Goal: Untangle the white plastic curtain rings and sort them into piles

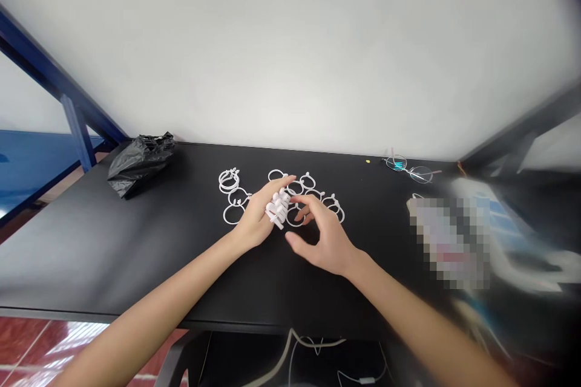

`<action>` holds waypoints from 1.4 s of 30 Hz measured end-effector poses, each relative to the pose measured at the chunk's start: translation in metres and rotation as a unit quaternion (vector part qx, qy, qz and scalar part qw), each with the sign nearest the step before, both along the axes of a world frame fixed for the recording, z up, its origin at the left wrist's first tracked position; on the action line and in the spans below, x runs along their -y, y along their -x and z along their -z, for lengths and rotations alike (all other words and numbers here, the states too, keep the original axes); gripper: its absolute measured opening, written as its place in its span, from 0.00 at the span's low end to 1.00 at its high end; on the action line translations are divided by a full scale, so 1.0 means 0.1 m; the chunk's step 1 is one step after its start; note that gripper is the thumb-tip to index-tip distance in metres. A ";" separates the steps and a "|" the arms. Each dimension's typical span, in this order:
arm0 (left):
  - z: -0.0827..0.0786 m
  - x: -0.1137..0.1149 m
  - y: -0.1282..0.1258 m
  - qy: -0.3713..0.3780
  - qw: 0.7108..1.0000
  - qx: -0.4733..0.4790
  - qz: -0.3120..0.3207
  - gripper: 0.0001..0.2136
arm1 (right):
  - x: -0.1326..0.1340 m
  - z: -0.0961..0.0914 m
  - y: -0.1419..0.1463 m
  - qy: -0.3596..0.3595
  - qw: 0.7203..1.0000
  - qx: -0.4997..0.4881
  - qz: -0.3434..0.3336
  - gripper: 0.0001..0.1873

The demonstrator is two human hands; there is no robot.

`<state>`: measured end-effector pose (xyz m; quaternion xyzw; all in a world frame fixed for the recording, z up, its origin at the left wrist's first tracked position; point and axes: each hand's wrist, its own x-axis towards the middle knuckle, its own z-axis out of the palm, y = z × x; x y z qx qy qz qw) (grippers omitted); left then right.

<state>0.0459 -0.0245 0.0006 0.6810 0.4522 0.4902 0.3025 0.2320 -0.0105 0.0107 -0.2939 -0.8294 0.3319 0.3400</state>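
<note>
A bunch of white plastic rings point(278, 208), with small knobs like those on curtain rings, is gathered in my left hand point(256, 217). The fingers of that hand are mostly hidden behind the bunch. Just to the right is my right hand point(324, 236), its thumb spread from its curved fingers and nothing visible in its grasp. Its index fingertip is beside the bunch; I cannot tell whether they touch. Loose white rings point(229, 179) lie behind and beside both hands, some overlapping, and part of them is covered by my hands.
A crumpled black plastic bag point(143, 160) lies at the back left of the black table point(181, 278). Eyeglasses point(408, 169) rest at the back right. Nearer on that side are a blurred-out item point(449, 242) and a blue-and-white package point(494, 217). White cables point(313, 344) hang below the front edge.
</note>
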 end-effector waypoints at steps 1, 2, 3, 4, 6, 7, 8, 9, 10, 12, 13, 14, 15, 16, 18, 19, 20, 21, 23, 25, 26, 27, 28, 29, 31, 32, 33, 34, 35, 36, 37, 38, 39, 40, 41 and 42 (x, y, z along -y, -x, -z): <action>0.01 0.02 -0.05 -0.007 0.999 -0.008 -0.030 0.21 | 0.04 0.01 0.02 0.010 1.000 0.014 0.006 0.35; 0.02 0.05 -0.10 -0.013 0.999 -0.014 -0.050 0.22 | 0.07 0.03 0.05 0.013 1.000 0.019 0.021 0.40; 0.04 0.06 -0.14 -0.020 0.998 -0.024 -0.057 0.23 | 0.09 0.06 0.07 0.015 0.999 0.026 0.024 0.43; 0.06 0.08 -0.18 -0.030 0.997 -0.038 -0.054 0.25 | 0.10 0.10 0.09 0.019 0.999 0.035 0.023 0.44; 0.10 0.11 -0.24 -0.054 0.995 -0.069 -0.037 0.28 | 0.08 0.17 0.11 0.023 0.998 0.044 0.029 0.40; 0.12 0.13 -0.27 -0.063 0.994 -0.082 -0.029 0.29 | 0.07 0.19 0.12 0.025 0.998 0.040 0.031 0.38; 0.13 0.14 -0.28 -0.072 0.993 -0.091 -0.025 0.30 | 0.05 0.20 0.12 0.026 0.999 0.028 0.032 0.37; 0.14 0.16 -0.30 -0.079 0.992 -0.096 -0.023 0.30 | 0.04 0.20 0.12 0.027 0.999 0.013 0.029 0.36; 0.14 0.17 -0.30 -0.084 0.992 -0.097 -0.023 0.30 | 0.03 0.18 0.11 0.029 0.999 -0.002 0.023 0.35; 0.13 0.17 -0.30 -0.092 0.991 -0.095 -0.023 0.30 | 0.03 0.14 0.09 0.037 0.999 -0.018 0.010 0.35; 0.12 0.17 -0.30 -0.094 0.991 -0.094 -0.025 0.30 | 0.03 0.11 0.08 0.046 0.999 -0.018 0.004 0.34; 0.11 0.17 -0.29 -0.095 0.991 -0.094 -0.027 0.30 | 0.03 0.09 0.07 0.057 0.998 -0.015 -0.001 0.34; 0.11 0.16 -0.29 -0.096 0.991 -0.093 -0.030 0.30 | 0.04 0.07 0.07 0.069 0.998 -0.011 -0.004 0.33; 0.10 0.15 -0.28 -0.099 0.990 -0.090 -0.033 0.30 | 0.04 0.07 0.07 0.078 0.997 -0.010 -0.005 0.32; 0.11 0.14 -0.29 -0.111 0.990 -0.085 -0.029 0.31 | 0.04 0.10 0.09 0.076 0.997 -0.018 0.009 0.26; 0.11 0.14 -0.30 -0.119 0.989 -0.085 -0.022 0.32 | 0.04 0.13 0.11 0.064 0.997 -0.028 0.023 0.23; 0.12 0.14 -0.31 -0.128 0.988 -0.085 -0.014 0.32 | 0.03 0.16 0.13 0.049 0.997 -0.040 0.038 0.20; 0.13 0.15 -0.33 -0.135 0.987 -0.087 -0.006 0.32 | 0.03 0.19 0.15 0.037 0.997 -0.054 0.049 0.15; 0.15 0.16 -0.36 -0.148 0.985 -0.088 0.006 0.33 | 0.02 0.23 0.17 0.025 0.995 -0.069 0.063 0.10; 0.17 0.17 -0.38 -0.153 0.984 -0.086 0.008 0.32 | 0.02 0.25 0.18 0.021 0.995 -0.072 0.069 0.11; 0.18 0.17 -0.38 -0.155 0.984 -0.086 0.004 0.32 | 0.03 0.25 0.18 0.019 0.995 -0.070 0.071 0.14; 0.18 0.17 -0.38 -0.154 0.984 -0.086 -0.003 0.31 | 0.05 0.25 0.18 0.015 0.995 -0.067 0.073 0.18; 0.18 0.17 -0.38 -0.152 0.985 -0.086 -0.011 0.31 | 0.06 0.25 0.18 0.011 0.995 -0.063 0.074 0.22; 0.18 0.17 -0.37 -0.146 0.985 -0.087 -0.020 0.30 | 0.07 0.25 0.18 0.006 0.995 -0.058 0.075 0.26; 0.18 0.16 -0.36 -0.122 0.988 -0.084 -0.035 0.30 | 0.10 0.27 0.18 -0.001 0.996 -0.047 0.073 0.33; 0.17 0.16 -0.36 -0.108 0.990 -0.081 -0.042 0.30 | 0.11 0.28 0.18 -0.003 0.997 -0.042 0.071 0.36; 0.17 0.16 -0.36 -0.097 0.991 -0.077 -0.047 0.31 | 0.12 0.29 0.18 -0.003 0.997 -0.036 0.069 0.39; 0.17 0.16 -0.35 -0.091 0.992 -0.075 -0.053 0.31 | 0.12 0.29 0.19 -0.003 0.997 -0.032 0.068 0.40; 0.16 0.15 -0.35 -0.093 0.991 -0.076 -0.056 0.31 | 0.12 0.29 0.19 -0.002 0.997 -0.030 0.068 0.40; 0.16 0.15 -0.35 -0.102 0.990 -0.079 -0.057 0.30 | 0.12 0.29 0.20 -0.001 0.997 -0.030 0.069 0.40; 0.15 0.14 -0.35 -0.114 0.989 -0.083 -0.055 0.30 | 0.12 0.28 0.21 0.004 0.997 -0.034 0.070 0.39; 0.14 0.14 -0.34 -0.126 0.987 -0.088 -0.050 0.30 | 0.12 0.26 0.23 0.012 0.996 -0.041 0.072 0.37; 0.13 0.13 -0.34 -0.137 0.985 -0.091 -0.046 0.31 | 0.11 0.25 0.24 0.022 0.996 -0.051 0.073 0.35; 0.13 0.12 -0.34 -0.147 0.984 -0.092 -0.042 0.31 | 0.10 0.23 0.26 0.031 0.995 -0.062 0.075 0.32; 0.12 0.12 -0.33 -0.154 0.983 -0.090 -0.040 0.32 | 0.09 0.23 0.27 0.035 0.994 -0.072 0.076 0.29; 0.12 0.12 -0.33 -0.161 0.982 -0.087 -0.040 0.32 | 0.08 0.22 0.29 0.034 0.993 -0.080 0.078 0.26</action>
